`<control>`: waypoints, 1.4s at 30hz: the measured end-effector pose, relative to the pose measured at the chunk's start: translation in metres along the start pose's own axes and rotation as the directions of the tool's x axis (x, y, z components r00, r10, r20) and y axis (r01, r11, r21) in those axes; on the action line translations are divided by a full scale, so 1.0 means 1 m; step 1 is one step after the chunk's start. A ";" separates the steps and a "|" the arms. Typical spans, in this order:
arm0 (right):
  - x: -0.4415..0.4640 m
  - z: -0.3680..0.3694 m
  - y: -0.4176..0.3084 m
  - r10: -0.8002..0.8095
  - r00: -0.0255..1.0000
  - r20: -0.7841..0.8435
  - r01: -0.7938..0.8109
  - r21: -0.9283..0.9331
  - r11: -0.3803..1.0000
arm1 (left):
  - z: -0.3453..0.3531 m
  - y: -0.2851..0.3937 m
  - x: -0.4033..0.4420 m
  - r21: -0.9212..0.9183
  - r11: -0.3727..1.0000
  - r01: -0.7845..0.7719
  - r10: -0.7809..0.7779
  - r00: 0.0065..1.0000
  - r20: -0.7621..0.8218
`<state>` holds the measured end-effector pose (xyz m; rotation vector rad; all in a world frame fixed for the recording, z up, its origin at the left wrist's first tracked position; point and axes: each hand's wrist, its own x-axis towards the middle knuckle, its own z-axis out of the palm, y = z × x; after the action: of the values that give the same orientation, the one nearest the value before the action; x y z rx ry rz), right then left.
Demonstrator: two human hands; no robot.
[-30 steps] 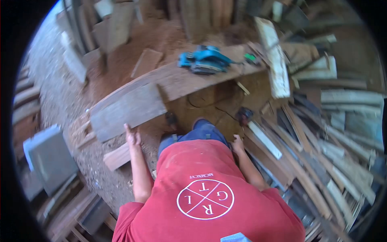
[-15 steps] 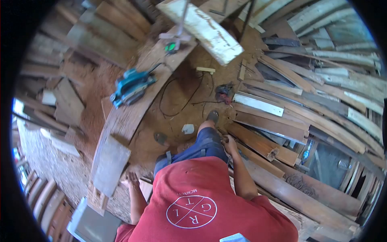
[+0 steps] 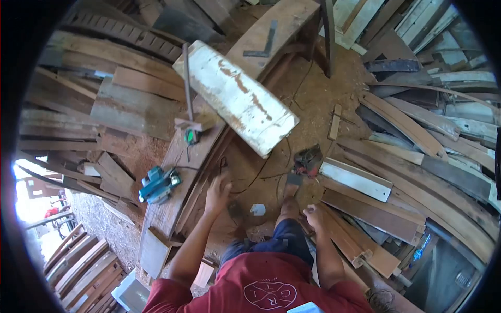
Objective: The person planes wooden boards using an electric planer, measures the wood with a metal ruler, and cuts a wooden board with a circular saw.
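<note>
My left hand [image 3: 218, 195] is raised beside the near edge of the long wooden bench [image 3: 175, 193], fingers apart and holding nothing. Nearby on the bench stands a blue electric planer [image 3: 159, 185] with a black cord. Beyond it lies a tape measure [image 3: 191, 136] with a green face. A thick board with worn white paint [image 3: 237, 96] rests across the bench and juts over its edge. My right hand [image 3: 314, 215] hangs by my right leg, its fingers curled in with nothing visible in them, close to the stacked timber [image 3: 342, 235].
A metal square [image 3: 263, 44] lies at the bench's far end. A dark red and black object [image 3: 307, 160] sits on the sawdust floor, where a cord loops. A white-faced plank [image 3: 356, 179] tops piled wood on the right. More boards [image 3: 122, 107] lean on the left.
My left hand has risen from low beside the bench's near end and moved forward. My right hand has left my thigh and moved slightly outward. The view has shifted towards the bench's far end.
</note>
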<state>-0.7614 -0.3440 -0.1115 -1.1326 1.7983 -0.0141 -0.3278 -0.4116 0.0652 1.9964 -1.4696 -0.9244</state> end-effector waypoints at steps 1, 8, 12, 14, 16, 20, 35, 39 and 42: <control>0.011 -0.008 -0.003 0.002 1.000 -0.005 -0.002 0.007 1.000 | 0.005 0.033 0.040 0.033 0.992 -0.124 0.125 0.991 -0.049; 0.050 -0.050 -0.042 -0.042 0.993 -0.110 0.081 0.385 0.919 | 0.067 0.087 0.217 0.369 0.929 0.038 0.147 0.875 -0.460; 0.063 -0.019 0.025 -0.066 0.980 -0.186 0.143 0.442 0.886 | 0.083 0.082 0.241 0.305 0.940 0.152 0.053 0.820 -0.569; 0.045 -0.033 0.025 0.029 0.994 -0.102 0.026 0.497 0.867 | 0.085 0.084 0.245 0.291 0.947 0.133 0.063 0.814 -0.577; 0.046 -0.009 0.071 0.036 0.994 -0.104 0.009 0.401 0.916 | 0.086 0.086 0.263 0.301 0.945 0.126 0.080 0.804 -0.589; 0.042 -0.029 0.065 -0.007 0.996 -0.089 0.011 0.053 0.999 | 0.087 0.097 0.305 0.319 0.930 0.182 0.046 0.804 -0.593; 0.166 -0.064 0.012 -0.030 0.998 0.049 0.027 0.059 0.998 | 0.099 0.134 0.398 0.457 0.828 0.326 0.007 0.808 -0.589; 0.209 -0.094 -0.021 0.017 1.000 -0.017 -0.016 0.033 0.999 | 0.091 0.111 0.412 0.684 0.689 0.239 0.201 0.844 -0.498; 0.268 -0.073 0.005 0.022 0.995 -0.102 -0.001 0.203 0.979 | 0.083 0.106 0.412 0.596 0.794 0.119 0.179 0.891 -0.416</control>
<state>-0.8428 -0.5600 -0.2669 -0.9907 1.8483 -0.2478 -0.3785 -0.8365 -0.0073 2.3944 -1.6287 0.1043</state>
